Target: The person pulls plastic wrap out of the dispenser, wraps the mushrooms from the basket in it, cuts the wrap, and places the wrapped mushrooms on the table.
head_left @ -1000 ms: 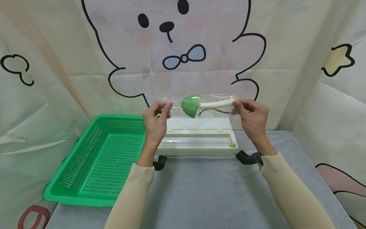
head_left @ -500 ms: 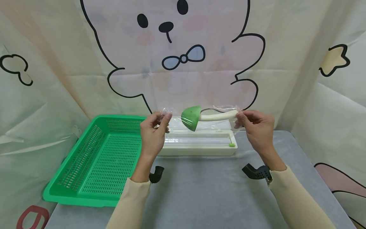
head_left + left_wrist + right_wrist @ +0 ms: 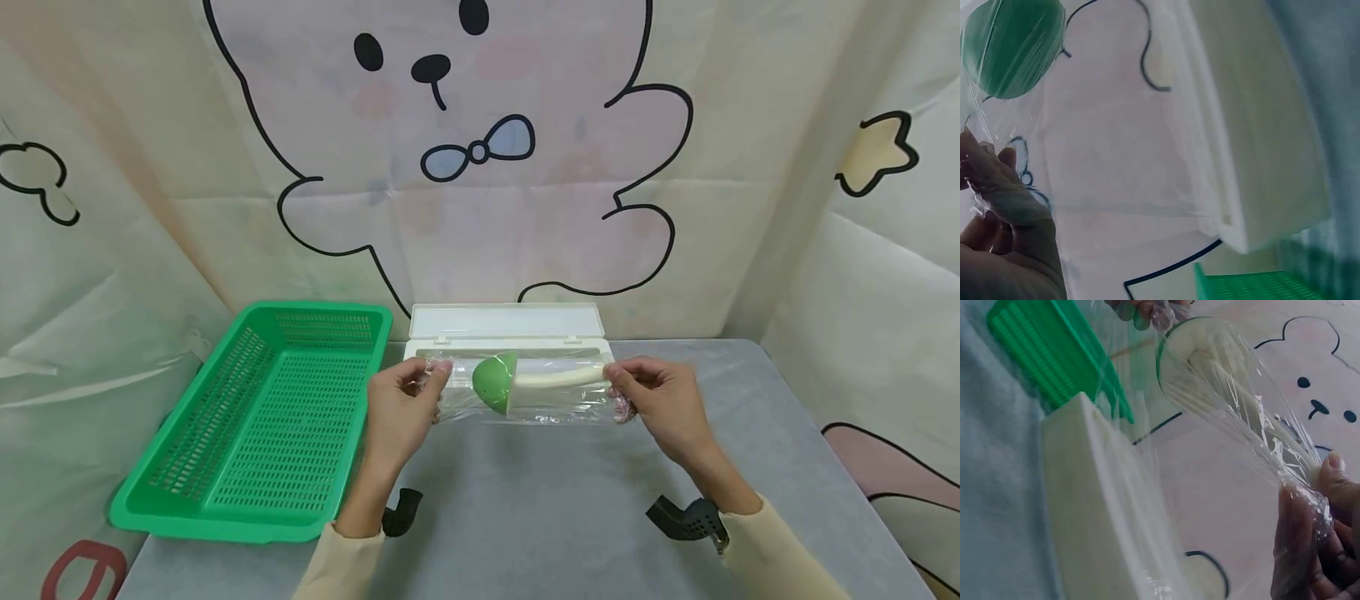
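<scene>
A toy mushroom (image 3: 493, 382) with a green domed cap and a long white stem lies sideways, wrapped in clear cling film (image 3: 547, 411). My left hand (image 3: 403, 408) pinches the gathered film beyond the cap, and the left wrist view shows the cap (image 3: 1015, 47) inside the film above the fingers. At the stem's far end, my right hand (image 3: 662, 407) pinches film and stem tip between thumb and fingers. In the right wrist view the cap's pale underside (image 3: 1179, 362) shows through the wrap. Held level, the mushroom overlaps the white cling film dispenser (image 3: 510, 343) behind it.
The dispenser's lid (image 3: 506, 321) stands raised against the back curtain (image 3: 480, 233). A green plastic basket (image 3: 300, 533) with slotted walls sits at the left of the grey cloth-covered table (image 3: 540, 517). Both wrists carry black camera mounts.
Both hands have come down and toward me with the wrapped mushroom, from in front of the curtain to in front of the dispenser. The hold on both ends is kept.
</scene>
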Available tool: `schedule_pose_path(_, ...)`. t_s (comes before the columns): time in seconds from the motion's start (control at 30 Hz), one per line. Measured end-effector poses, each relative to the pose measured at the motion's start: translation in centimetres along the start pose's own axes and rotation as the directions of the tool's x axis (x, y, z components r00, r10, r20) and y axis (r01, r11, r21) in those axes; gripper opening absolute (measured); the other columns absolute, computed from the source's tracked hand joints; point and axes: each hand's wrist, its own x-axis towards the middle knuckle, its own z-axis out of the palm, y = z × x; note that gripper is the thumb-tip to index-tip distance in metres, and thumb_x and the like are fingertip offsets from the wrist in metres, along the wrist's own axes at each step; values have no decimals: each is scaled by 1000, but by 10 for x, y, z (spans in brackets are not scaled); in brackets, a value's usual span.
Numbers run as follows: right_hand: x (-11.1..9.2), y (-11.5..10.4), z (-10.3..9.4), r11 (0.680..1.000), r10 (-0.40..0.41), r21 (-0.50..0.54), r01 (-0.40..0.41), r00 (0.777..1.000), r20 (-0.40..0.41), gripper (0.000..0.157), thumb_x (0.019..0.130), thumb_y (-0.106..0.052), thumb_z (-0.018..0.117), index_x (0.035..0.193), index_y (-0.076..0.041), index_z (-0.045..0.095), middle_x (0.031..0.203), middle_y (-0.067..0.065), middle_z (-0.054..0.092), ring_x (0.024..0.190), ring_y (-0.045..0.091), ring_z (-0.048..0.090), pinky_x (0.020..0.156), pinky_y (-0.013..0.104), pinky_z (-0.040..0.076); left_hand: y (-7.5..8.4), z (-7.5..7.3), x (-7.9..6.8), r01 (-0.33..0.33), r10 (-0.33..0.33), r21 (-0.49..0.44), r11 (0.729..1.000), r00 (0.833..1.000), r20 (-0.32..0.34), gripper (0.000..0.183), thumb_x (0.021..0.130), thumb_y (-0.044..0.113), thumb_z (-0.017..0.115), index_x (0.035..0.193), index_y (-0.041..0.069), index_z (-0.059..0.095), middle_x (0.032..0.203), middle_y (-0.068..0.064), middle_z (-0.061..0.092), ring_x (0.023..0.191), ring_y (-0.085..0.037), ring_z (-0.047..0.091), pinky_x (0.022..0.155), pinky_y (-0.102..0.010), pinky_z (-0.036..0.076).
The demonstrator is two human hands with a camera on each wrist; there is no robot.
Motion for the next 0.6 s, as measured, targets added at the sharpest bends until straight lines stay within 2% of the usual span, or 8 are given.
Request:
schedule_pose_path(0.17, -18, 28, 5, 984, 123, 113, -136, 986, 108, 28, 99, -7, 67, 106, 20, 65, 80, 4, 71, 66, 9, 64, 54, 31, 57, -22, 0, -17, 92, -92, 63, 994, 996, -2, 22, 95, 21, 75, 87, 0, 76, 60, -11, 61, 43, -16, 57, 43, -28, 49)
schedule_pose_path(0.3, -29, 50, 8, 965, 185, 153, -212, 967, 178, 31, 100, -7, 65, 112, 22, 63, 88, 3, 72, 77, 8, 66, 61, 35, 60, -40, -1, -28, 188, -190, 64, 980, 982, 18, 22, 94, 21, 75, 89, 0, 76, 65, -12, 63, 42, -14, 57, 44, -28, 49)
schedule_pose_path(0.43, -38, 69, 14, 968, 196, 119, -220, 963, 187, 30, 99, -7, 66, 112, 20, 65, 87, 5, 74, 77, 9, 69, 64, 35, 60, -60, -4, -36, 231, -234, 60, 971, 971, 49, 22, 94, 18, 75, 96, -4, 76, 69, -12, 65, 43, -12, 59, 46, -28, 52)
schedule_pose_path(0.6, -48, 90, 24, 975, 159, 125, -182, 972, 175, 26, 97, 0, 67, 112, 21, 66, 89, 19, 74, 73, 14, 72, 65, 36, 61, -82, -5, -42, 275, -277, 49, 960, 959, 65, 21, 93, 13, 76, 101, -7, 76, 76, -17, 68, 47, -15, 65, 50, -30, 57)
